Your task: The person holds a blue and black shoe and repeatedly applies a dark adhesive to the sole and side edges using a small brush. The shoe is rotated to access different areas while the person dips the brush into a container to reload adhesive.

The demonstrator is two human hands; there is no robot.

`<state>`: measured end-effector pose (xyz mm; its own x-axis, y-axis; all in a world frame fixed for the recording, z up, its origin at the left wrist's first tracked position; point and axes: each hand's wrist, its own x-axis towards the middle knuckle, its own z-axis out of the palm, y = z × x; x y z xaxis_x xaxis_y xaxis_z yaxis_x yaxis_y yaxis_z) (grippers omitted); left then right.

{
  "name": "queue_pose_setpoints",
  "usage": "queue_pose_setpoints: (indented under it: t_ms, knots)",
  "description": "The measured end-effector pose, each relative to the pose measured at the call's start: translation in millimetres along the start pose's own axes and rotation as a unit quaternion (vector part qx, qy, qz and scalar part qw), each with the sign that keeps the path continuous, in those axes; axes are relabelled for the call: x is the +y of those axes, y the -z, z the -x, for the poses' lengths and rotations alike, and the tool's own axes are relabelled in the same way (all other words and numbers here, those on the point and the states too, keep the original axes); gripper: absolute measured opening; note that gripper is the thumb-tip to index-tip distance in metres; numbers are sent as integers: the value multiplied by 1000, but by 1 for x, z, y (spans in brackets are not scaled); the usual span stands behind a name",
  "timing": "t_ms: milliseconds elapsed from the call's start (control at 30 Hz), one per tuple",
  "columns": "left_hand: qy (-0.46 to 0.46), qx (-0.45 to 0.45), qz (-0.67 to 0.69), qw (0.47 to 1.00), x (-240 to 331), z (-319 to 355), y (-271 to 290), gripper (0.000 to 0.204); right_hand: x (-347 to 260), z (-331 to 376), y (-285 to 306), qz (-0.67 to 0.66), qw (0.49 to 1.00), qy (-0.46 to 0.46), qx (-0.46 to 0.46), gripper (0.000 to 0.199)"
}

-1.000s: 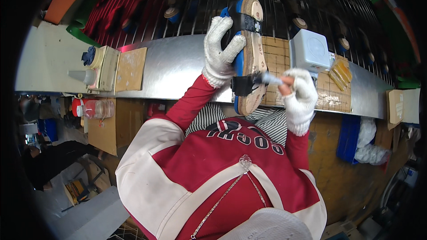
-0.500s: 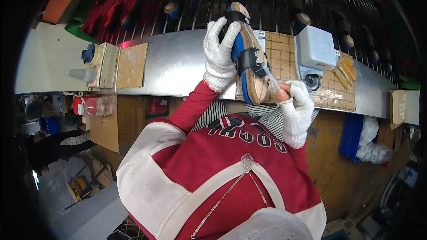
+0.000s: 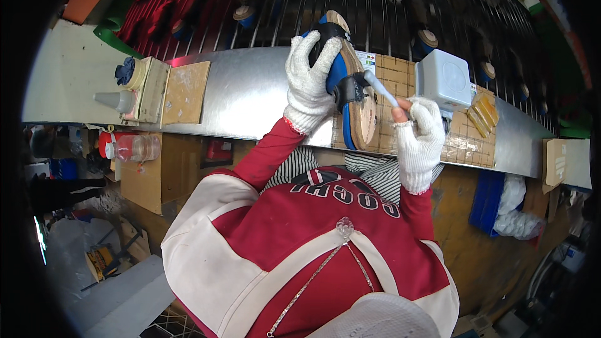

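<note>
My left hand (image 3: 308,81), in a white knit glove, grips a sandal (image 3: 352,66) by its side, tilted with the sole edge toward me. The sandal has black straps and a tan sole on a blue last (image 3: 340,67). Between the bare thumb and fingertips of my gloved right hand (image 3: 418,138) is a slim, pale brush-like stick (image 3: 379,87). Its far end meets or nearly meets the sandal's front strap (image 3: 352,86); the exact contact is hard to see.
Beneath the sandal lies taped cardboard (image 3: 457,145) on a metal bench top (image 3: 241,87). A white plastic container (image 3: 443,78) and an amber block (image 3: 482,116) stand right of it. Beyond runs a rack of metal rods (image 3: 388,19) carrying several shoes. A pale bottle nozzle (image 3: 116,101) lies left.
The stick has shifted up along the front strap, and my right hand has risen slightly with it. The left hand still holds the sandal, now sitting slightly lower in view.
</note>
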<state>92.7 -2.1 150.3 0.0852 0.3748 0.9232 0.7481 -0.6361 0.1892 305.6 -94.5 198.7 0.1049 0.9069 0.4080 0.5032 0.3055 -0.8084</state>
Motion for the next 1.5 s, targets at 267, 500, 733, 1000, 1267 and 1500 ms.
queue_pose_setpoints:
  t_ms: [267, 500, 733, 1000, 1267, 1500]
  knots:
    - [67, -50, 4, 996, 2, 1, -1, 80, 3, 22, 22, -55, 996, -22, -67, 18]
    - [79, -72, -7, 994, 8, -2, -5, 80, 5, 20, 17, -81, 994, -67, -32, 19]
    - [67, -56, -14, 996, 6, -7, -6, 78, 10, 0, 10, -8, 1000, 0, 9, 19]
    - [104, -76, -24, 991, 10, -12, -5, 79, 20, -9, 8, -21, 998, 49, 26, 18]
    - [212, -185, 40, 959, 20, -16, -10, 89, 20, -5, 19, -65, 997, 42, 4, 17]
    - [320, -344, 104, 877, 33, -23, -14, 98, 15, -20, 30, -43, 996, 82, 11, 17]
